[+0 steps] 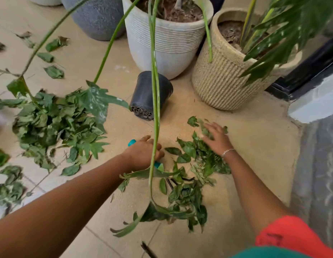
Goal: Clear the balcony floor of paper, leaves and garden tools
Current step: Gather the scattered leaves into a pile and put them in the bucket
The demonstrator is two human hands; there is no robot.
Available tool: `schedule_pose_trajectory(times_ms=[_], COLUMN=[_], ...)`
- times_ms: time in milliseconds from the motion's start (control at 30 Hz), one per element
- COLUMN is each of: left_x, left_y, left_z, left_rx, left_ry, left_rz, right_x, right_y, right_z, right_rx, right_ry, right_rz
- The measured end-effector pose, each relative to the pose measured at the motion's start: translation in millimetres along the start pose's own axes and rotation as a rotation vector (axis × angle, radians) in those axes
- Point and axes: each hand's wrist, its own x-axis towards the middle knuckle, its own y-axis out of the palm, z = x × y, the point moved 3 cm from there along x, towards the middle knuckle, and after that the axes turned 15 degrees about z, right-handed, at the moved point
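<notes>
My left hand [143,152] grips a garden tool with a teal handle [132,142]; most of the tool is hidden under the hand and a hanging plant stem. My right hand [216,137] lies flat with straight fingers on a small heap of cut green leaves [191,175] spread over the beige floor in front of me. A bigger pile of leaves [53,123] lies to the left. More loose leaves [53,71] are scattered at the far left and at the lower left [11,187].
A small black plastic pot [148,95] lies on its side past my hands. Behind it stand a white ribbed planter [169,43], a beige ribbed planter [223,81] and a grey planter [96,17]. Long green stems [155,101] hang across the view. A dark door frame [307,71] runs along the right.
</notes>
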Motion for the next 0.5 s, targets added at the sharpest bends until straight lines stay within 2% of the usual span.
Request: schedule_pose_trajectory(times_ms=[67, 133, 233, 300, 400, 500], left_x=[-5, -5, -4, -5, -12, -27], left_y=[-3, 0, 4, 6, 2, -5], left_z=[-1, -1, 1, 6, 22, 49], left_rx=[0.017, 0.043, 0.023, -0.007, -0.033, -0.011], left_ry=[-0.019, -0.046, -0.062, -0.046, -0.08, -0.159], left_rz=[0.027, 0.089, 0.095, 0.033, -0.11, -0.129], right_x=[-4, -12, -17, -17, -21, -29], right_y=[22, 25, 7, 2, 23, 60], right_z=[23, 33, 9, -14, -23, 12], right_rx=[-0.033, 0.071, 0.227, 0.241, 0.117, 0.076], right_ry=[-0.156, -0.254, -0.152, -0.033, 0.049, -0.109], right_rz=[0.033, -0.053, -0.292, -0.347, -0.293, -0.193])
